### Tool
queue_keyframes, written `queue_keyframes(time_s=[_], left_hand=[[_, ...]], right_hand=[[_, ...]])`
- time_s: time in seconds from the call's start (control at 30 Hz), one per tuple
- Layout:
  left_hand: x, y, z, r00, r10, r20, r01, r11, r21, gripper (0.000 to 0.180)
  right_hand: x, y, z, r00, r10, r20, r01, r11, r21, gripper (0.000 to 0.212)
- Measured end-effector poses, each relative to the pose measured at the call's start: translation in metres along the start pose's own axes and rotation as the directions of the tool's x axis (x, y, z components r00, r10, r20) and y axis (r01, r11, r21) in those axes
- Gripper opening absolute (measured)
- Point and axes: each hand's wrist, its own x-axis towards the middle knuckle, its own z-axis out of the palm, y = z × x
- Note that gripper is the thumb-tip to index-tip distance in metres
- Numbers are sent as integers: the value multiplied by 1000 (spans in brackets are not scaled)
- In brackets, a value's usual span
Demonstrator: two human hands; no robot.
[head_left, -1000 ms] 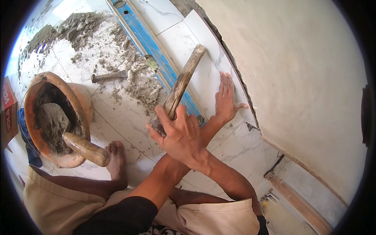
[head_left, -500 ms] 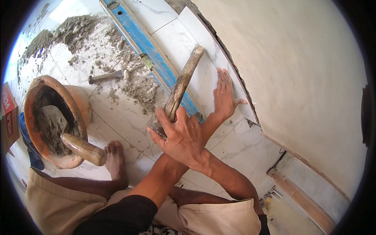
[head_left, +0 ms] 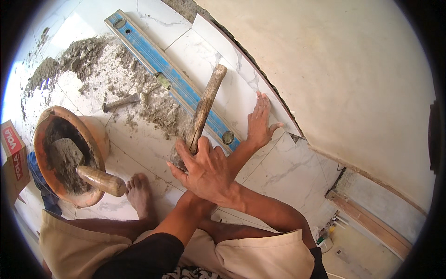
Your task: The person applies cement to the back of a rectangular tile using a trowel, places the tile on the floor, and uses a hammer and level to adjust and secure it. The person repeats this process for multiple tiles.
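My forearms cross, the right one over the left. My left hand [head_left: 259, 124] lies flat with its fingers stretched, the fingertips at a white marbled strip tile [head_left: 237, 60] that leans along the foot of the wall. Gripped low by my right hand [head_left: 204, 168] is a hammer [head_left: 204, 109], its rough wooden handle pointing up and away. My fingers partly hide the hammer's grey head. Beneath the handle, a blue spirit level [head_left: 174, 83] rests on the tiled floor, roughly along the strip tile.
To my left stands an orange tub [head_left: 42, 153] with grey mortar and a wooden-handled trowel [head_left: 102, 180]. Beyond it are a small metal tool [head_left: 121, 102] and crumbled mortar [head_left: 83, 56]. A cardboard box [head_left: 14, 160] and blue cloth [head_left: 42, 181] lie far left. The plastered wall [head_left: 334, 74] rises right.
The view has shifted a little. Both hands have come slightly nearer to me, the hammer with my right hand. The spirit level appears to lie as before.
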Motion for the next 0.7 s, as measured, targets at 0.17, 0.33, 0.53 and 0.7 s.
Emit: queue_keyframes(time_s=[0.17, 0.33, 0.53, 0.7], left_hand=[[-1, 0, 3, 999, 12, -30, -13, 999, -33, 125], [-1, -3, 6, 1000, 17, -20, -17, 999, 33, 133], [2, -3, 8, 1000, 15, -1, -14, 999, 45, 139], [2, 2, 4, 999, -19, 43, 18, 1000, 25, 142]], right_hand=[[-11, -3, 5, 1000, 20, -6, -20, 1000, 11, 45], [-9, 11, 9, 998, 66, -3, -66, 997, -49, 46], [-13, 15, 8, 994, 81, -69, -84, 996, -38, 44], [-18, 15, 7, 996, 81, -36, -83, 995, -56, 47]])
